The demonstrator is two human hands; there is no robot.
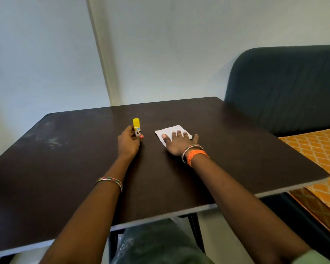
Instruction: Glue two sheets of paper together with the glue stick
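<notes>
A glue stick (136, 127) with a yellow cap stands upright near the middle of the dark table (84, 168). My left hand (129, 142) grips its lower body, fingers curled round it. To the right lies a small white paper (172, 130), flat on the table. My right hand (179, 142) rests on it with straight, spread fingers, covering its near part. Whether this is one sheet or two stacked cannot be told.
A dark upholstered chair back (286, 86) stands behind the table's right corner. An orange patterned cloth (316, 149) lies off the table's right edge. Pale scuff marks (50, 138) show on the table's left side. White walls rise behind.
</notes>
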